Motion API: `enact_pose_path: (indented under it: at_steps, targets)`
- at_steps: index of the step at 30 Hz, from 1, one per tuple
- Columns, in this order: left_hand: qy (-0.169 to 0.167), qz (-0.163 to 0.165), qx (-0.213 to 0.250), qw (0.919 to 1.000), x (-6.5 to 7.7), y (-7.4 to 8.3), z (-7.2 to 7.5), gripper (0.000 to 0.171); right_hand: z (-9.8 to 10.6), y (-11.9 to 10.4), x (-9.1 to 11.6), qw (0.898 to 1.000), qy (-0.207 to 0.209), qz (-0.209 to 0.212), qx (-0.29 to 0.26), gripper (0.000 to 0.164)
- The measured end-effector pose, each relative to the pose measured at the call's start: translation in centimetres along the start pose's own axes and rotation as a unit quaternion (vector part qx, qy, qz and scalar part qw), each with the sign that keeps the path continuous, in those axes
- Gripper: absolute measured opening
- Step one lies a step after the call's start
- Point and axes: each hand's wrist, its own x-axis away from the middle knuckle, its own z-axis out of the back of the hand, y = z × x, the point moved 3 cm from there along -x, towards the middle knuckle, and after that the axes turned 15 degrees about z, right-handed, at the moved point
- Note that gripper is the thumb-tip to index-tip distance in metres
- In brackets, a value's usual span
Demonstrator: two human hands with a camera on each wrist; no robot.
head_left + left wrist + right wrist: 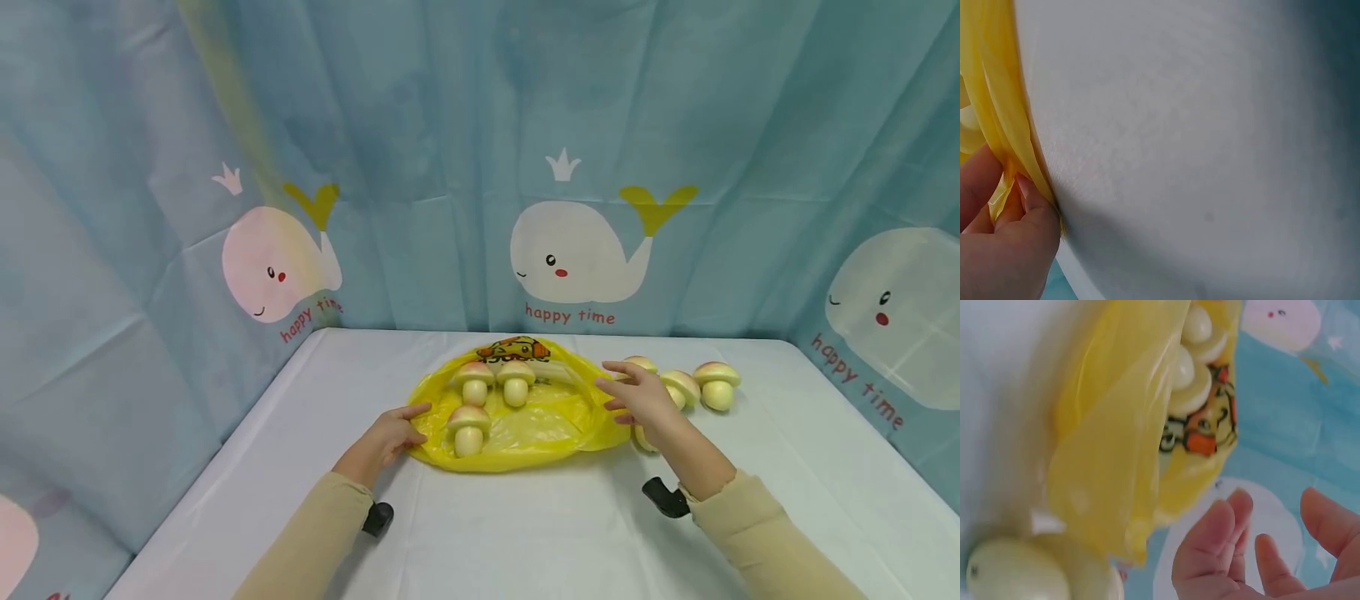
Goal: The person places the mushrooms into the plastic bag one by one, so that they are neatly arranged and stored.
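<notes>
In the head view, a yellow plastic bag (540, 457) lies mouth open on the white tablecloth (487, 542), with three toy mushrooms (468, 433) inside: two side by side toward the back, below a printed cartoon (517, 350), and one nearer the front at the left. The left hand (386, 437) pinches the bag's left edge. The right hand (647, 404) is at its right edge with fingers apart; it partly hides the loose mushrooms (717, 387) on the cloth beyond, of which four can be made out. In the left wrist view, thumb and fingers are clamped on gathered yellow plastic; the frame cuts off the hand and most of the bag, so its contents are hard to identify. In the right wrist view, the fingers are apart, gripping nothing; two mushrooms show inside the bag, partly hidden by its wall, and pale mushrooms outside are cut off at the lower left.
</notes>
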Motion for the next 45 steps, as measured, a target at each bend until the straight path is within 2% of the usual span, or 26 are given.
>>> enact_pose_path:
  at_steps: [5, 12, 17, 25, 30, 36, 45]
  targets:
    - [-0.010, -0.008, 0.001, 0.9999, -0.1, 0.1, -0.1, 0.063, 2.2, -0.1, 1.0, 0.998, 0.010, 0.046, 0.038, 0.058]
    - [-0.017, -0.011, -0.005, 0.9998, 0.2, 0.2, -0.1, 0.061, 4.3, 1.0, 1.5, 0.991, 0.021, 0.071, 0.107, 0.064]
    - [-0.011, -0.003, -0.002, 0.9999, 0.0, 0.3, -0.1, 0.061, 5.0, 1.9, 1.6, 0.990, 0.011, 0.077, 0.119, 0.066]
    - [-0.009, 0.001, 0.002, 1.0000, -0.1, 0.1, 0.0, 0.061, 5.1, 3.5, 1.5, 0.982, -0.018, 0.121, 0.147, 0.065]
    - [-0.009, -0.002, 0.002, 1.0000, 0.0, 0.1, 0.0, 0.060, 5.1, 4.5, 1.4, 0.981, -0.025, 0.123, 0.146, 0.065]
    - [-0.009, -0.004, 0.007, 0.9999, -0.2, 0.0, -0.1, 0.061, 5.1, 5.4, 1.1, 0.982, -0.025, 0.100, 0.160, 0.067]
    - [-0.012, -0.001, 0.009, 0.9999, -0.1, 0.0, 0.0, 0.061, 4.5, 5.5, 0.7, 0.981, -0.025, 0.078, 0.175, 0.064]
